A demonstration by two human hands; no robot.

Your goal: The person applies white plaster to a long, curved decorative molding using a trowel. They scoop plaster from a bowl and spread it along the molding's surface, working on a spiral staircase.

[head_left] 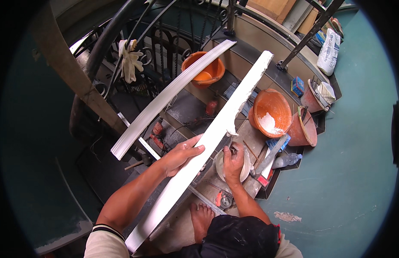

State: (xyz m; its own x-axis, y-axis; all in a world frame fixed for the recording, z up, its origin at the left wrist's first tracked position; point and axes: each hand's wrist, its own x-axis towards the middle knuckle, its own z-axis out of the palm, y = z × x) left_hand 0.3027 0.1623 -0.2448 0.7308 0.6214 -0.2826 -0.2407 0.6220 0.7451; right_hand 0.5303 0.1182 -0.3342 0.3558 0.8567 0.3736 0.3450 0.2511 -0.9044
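Dark clothing (238, 236): nearest to us at lower centre, cut off by the lower edge, with 1 bare foot (201, 219) just left of it.
Left hand (182, 157): closed around the edge of the white strip (217, 129) near the centre of the frame, thumb flat on top; we lose most of its fingers underneath.
Right hand (234, 165): curled, thumb and fingers drawn close together, right of centre; we cannot tell what, if anything, it has hold of.
White strip's place: slanting from lower left to upper right across the centre; we cannot make out clearly where its lower end stops.
White strip's look: long, pale and smooth on its face, with a ragged, crusted right edge along the upper part and a white lump (231, 132) hanging above the right hand.
Other strip (165, 99): white, grooved lengthwise, at upper left of centre, hiding part of an orange bucket (215, 71).
Pale bowl (247, 168): behind the right hand, which hides its contents from us.
Wide orange bucket (277, 103): right of centre, with white material (268, 123) inside.
Reddish buckets: 2 at right; the upper bucket (310, 101) holds a white bundle (326, 92), while the lower bucket's (310, 129) inside is mostly hidden from us.
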